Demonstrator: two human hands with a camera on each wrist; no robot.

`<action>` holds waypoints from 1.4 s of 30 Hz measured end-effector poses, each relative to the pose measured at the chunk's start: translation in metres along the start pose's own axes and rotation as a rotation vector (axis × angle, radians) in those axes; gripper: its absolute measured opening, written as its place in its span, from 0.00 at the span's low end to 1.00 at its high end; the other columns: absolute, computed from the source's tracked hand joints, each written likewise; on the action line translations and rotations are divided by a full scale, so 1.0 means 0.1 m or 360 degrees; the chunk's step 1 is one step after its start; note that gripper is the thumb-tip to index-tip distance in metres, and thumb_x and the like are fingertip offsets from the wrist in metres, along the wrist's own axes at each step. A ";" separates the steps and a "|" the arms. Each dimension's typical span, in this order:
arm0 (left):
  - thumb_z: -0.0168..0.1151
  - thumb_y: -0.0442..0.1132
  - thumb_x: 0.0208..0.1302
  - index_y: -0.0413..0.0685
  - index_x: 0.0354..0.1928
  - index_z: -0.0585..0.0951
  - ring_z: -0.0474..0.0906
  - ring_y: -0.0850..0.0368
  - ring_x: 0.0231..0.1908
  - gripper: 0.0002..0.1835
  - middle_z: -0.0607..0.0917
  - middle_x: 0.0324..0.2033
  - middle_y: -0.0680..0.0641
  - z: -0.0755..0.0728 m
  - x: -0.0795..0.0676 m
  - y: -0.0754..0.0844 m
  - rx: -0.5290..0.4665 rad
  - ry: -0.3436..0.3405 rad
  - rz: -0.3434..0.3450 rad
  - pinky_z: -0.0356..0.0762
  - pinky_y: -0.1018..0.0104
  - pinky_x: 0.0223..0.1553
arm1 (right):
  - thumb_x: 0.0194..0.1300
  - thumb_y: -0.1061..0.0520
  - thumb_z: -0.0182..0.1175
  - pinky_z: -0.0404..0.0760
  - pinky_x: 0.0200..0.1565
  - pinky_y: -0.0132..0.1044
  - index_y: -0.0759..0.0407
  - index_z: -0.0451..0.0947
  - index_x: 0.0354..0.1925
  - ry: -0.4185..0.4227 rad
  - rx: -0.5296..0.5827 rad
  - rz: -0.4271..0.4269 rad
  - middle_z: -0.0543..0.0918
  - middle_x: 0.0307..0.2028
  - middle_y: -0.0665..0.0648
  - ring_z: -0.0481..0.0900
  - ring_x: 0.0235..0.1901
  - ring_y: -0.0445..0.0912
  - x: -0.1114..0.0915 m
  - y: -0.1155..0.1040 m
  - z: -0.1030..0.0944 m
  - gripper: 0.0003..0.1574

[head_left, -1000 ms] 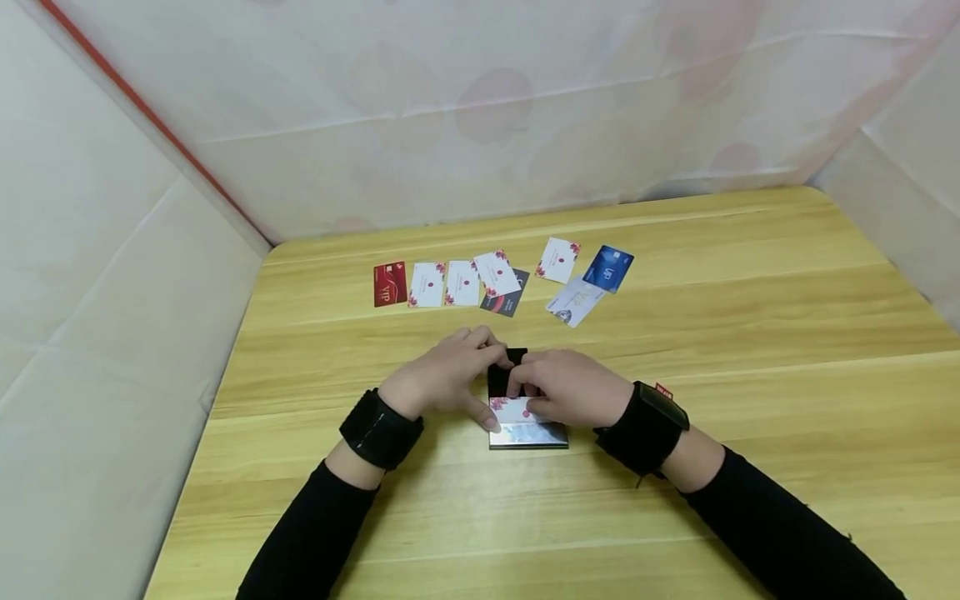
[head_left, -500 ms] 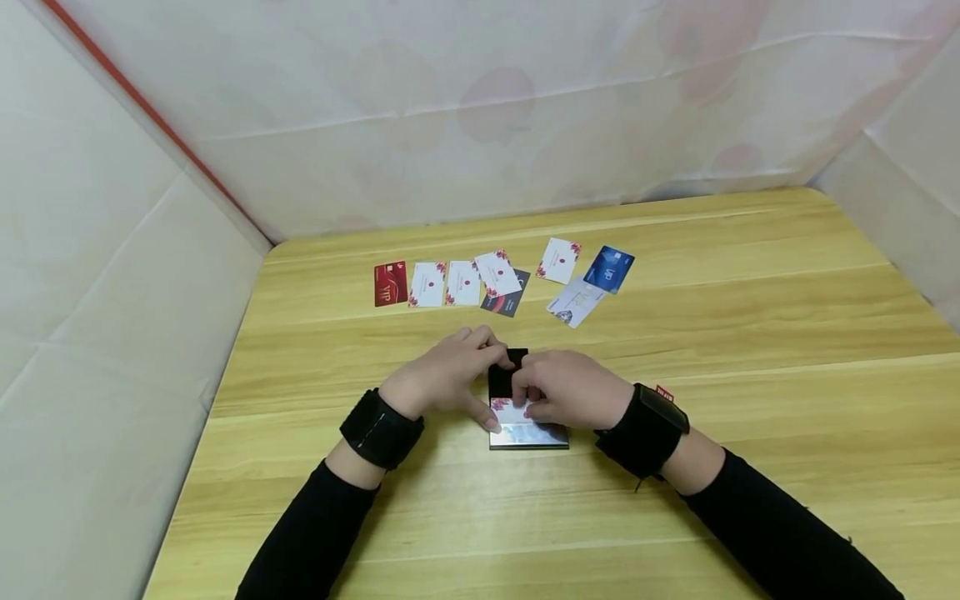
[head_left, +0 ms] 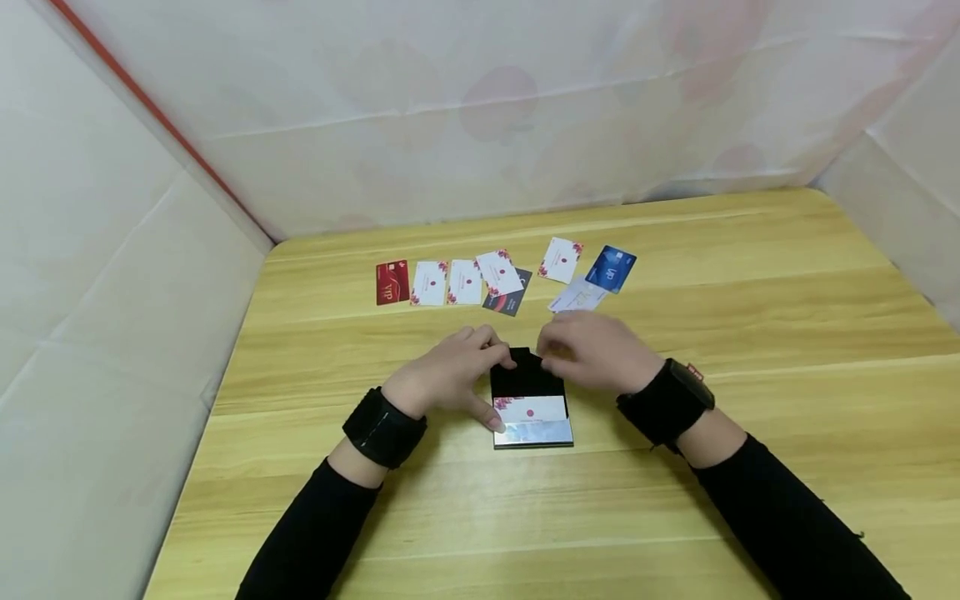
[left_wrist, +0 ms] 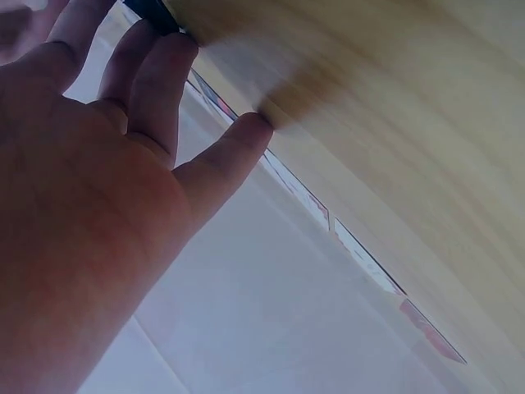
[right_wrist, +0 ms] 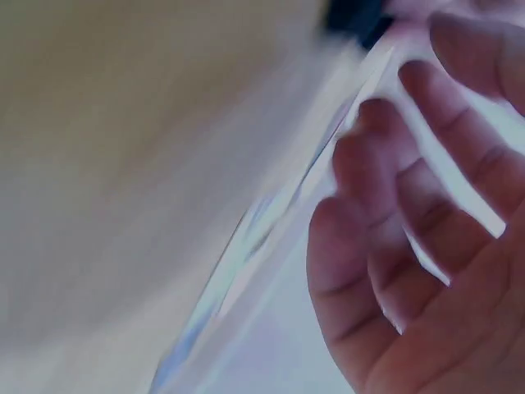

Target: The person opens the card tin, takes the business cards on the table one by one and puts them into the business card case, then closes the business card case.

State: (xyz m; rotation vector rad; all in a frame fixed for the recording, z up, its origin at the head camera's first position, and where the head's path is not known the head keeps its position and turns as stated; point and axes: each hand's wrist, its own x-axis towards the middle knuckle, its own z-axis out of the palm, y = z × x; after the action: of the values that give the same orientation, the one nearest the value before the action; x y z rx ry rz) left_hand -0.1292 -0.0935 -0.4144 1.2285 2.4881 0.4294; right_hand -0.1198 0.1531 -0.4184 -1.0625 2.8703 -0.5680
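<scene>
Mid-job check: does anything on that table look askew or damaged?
Mildly askew: beyond the open card case, a floral white card lies tilted over a dark card, and a blue card overlaps a silver card; the red card lies apart, nearly straight. I see no damage or spill.

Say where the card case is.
In the head view, the card case lies below centre on the table, left hand at its left, right hand at its far right corner.

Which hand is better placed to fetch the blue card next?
Probably the right hand: it seems to hold nothing and is nearer the blue card, while the left hand grips the case.
</scene>
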 end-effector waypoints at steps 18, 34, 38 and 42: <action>0.70 0.67 0.36 0.55 0.54 0.75 0.60 0.58 0.43 0.41 0.68 0.46 0.54 0.04 -0.02 0.02 0.0016 -0.0007 -0.0012 0.66 0.65 0.43 | 0.54 0.51 0.69 0.72 0.34 0.40 0.45 0.78 0.26 -0.0058 -0.0028 0.0198 0.76 0.30 0.46 0.71 0.30 0.42 -0.08 0.21 -0.04 0.08; 0.69 0.68 0.36 0.56 0.54 0.75 0.61 0.59 0.43 0.41 0.68 0.46 0.54 0.03 -0.01 0.02 0.0029 -0.0012 -0.0015 0.66 0.65 0.43 | 0.54 0.60 0.65 0.74 0.42 0.44 0.53 0.80 0.45 -0.0027 0.0005 0.0179 0.76 0.43 0.54 0.70 0.39 0.47 -0.08 0.26 -0.09 0.17; 0.70 0.67 0.37 0.56 0.54 0.75 0.61 0.59 0.43 0.41 0.68 0.46 0.55 0.02 -0.01 0.04 0.0025 -0.0012 -0.0022 0.66 0.65 0.43 | 0.55 0.51 0.66 0.74 0.41 0.44 0.53 0.77 0.51 -0.0112 -0.0046 0.0344 0.77 0.44 0.56 0.70 0.37 0.48 -0.10 0.29 -0.13 0.23; 0.70 0.67 0.37 0.56 0.54 0.75 0.60 0.59 0.43 0.41 0.68 0.46 0.55 0.02 -0.01 0.04 0.0022 -0.0013 -0.0028 0.66 0.65 0.43 | 0.52 0.45 0.69 0.72 0.38 0.43 0.51 0.75 0.54 -0.0169 -0.0080 0.0482 0.76 0.42 0.55 0.69 0.36 0.49 -0.11 0.30 -0.12 0.31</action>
State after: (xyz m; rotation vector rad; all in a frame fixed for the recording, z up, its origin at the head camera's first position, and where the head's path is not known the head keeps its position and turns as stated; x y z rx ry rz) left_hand -0.1251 -0.0920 -0.4150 1.2101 2.4973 0.4022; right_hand -0.1321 0.1848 -0.4182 -0.6211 2.8837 -0.4085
